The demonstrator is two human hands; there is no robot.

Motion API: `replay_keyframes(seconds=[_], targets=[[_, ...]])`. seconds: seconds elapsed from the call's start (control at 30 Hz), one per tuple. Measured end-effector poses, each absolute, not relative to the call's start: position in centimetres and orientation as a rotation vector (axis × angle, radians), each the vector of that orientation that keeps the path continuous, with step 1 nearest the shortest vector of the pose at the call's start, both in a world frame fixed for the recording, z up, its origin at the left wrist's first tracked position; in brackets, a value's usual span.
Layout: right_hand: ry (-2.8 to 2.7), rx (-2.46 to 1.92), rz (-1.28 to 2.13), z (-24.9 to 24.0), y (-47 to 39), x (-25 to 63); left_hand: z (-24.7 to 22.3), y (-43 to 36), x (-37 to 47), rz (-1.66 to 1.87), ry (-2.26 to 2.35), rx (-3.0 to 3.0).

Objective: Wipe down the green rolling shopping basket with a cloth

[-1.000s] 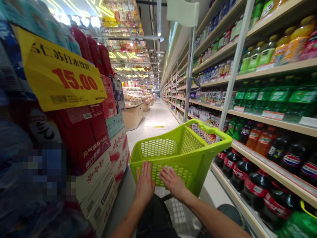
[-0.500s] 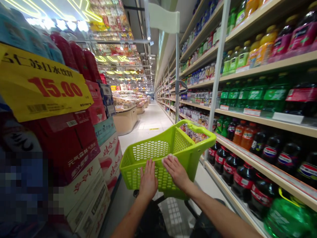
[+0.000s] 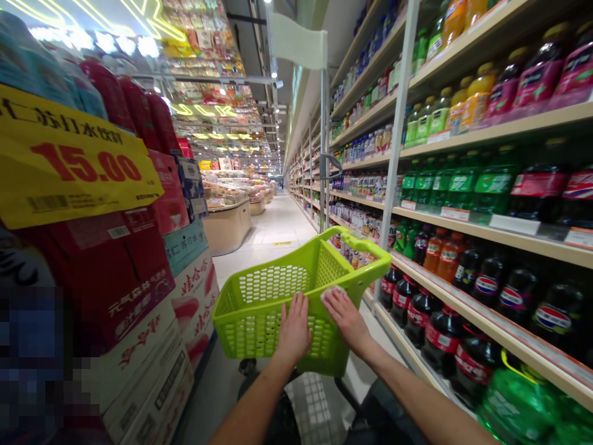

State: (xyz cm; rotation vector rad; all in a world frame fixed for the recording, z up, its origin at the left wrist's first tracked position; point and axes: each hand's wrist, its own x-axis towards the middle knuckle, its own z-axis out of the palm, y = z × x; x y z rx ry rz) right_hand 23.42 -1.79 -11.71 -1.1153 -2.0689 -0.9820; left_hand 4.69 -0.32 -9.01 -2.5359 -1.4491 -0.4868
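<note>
Pressing a white cloth (image 3: pixel 333 290) to the cart (image 3: pixel 264 334), your right hand (image 3: pixel 347 316) is the busy one in the head view, the only view. Its fingers lie stretched out over the cloth, up by the rim (image 3: pixel 259 309); can't tell if any of it is gripped underneath. Your left hand (image 3: pixel 295 327) is open, fingers straight and together, laid on the cart's near side (image 3: pixel 328 364), fingertips about level with the rim. Holds nothing visible.

Cart: right in front of you, sideways across the aisle floor (image 3: pixel 282 238), handle (image 3: pixel 370 248) end to your right by the shelf (image 3: pixel 458 220). One wheel (image 3: pixel 247 366) shows low on the left. Cloth: small, mostly under your right fingers; type unclear.

Doing it well: spread pressure over the whole finger pads, not just the tips, so the cloth doesn't bunch or slip. Brace with your left palm; on wheels, the cart could probably roll off under a hard push. Ease up over the holes, edges may snag the cloth. Mind your right elbow near the bottles (image 3: pixel 512 290). Boxes (image 3: pixel 139 296) stand to your left, under a yellow sign (image 3: pixel 83 164).
</note>
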Motion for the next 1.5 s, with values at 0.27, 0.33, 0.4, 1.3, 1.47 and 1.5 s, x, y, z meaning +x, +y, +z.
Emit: replay_keyframes(seconds=[0.27, 0.33, 0.4, 1.3, 1.47, 1.5], targets=[[-1.867, -1.166, -0.965, -9.2, -2.0, 25.5, -7.6, 0.3, 6.0, -0.503, -1.443, -2.534], [-1.821, -1.178, -0.985, -8.1, -1.9, 26.2, -7.1, 0.4, 6.6, -0.499, -1.482, -2.564], [-1.889, -1.144, -0.997, -8.6, -2.3, 26.9, -7.0, 0.3, 7.1, -0.486, -1.525, -2.585], [-2.043, -1.37, -1.026, -2.5, 0.1, 28.0, -5.9, -0.1, 7.7, -0.588, -1.652, -2.79], [-1.909, -1.595, -0.957, -0.1, -0.9, 33.5, -5.1, -0.2, 8.6, -0.554, -1.672, -2.909], [-1.879, -1.612, -0.958, 0.1, -1.1, 34.5, -5.1, -0.2, 8.8, -0.56, -1.668, -2.925]])
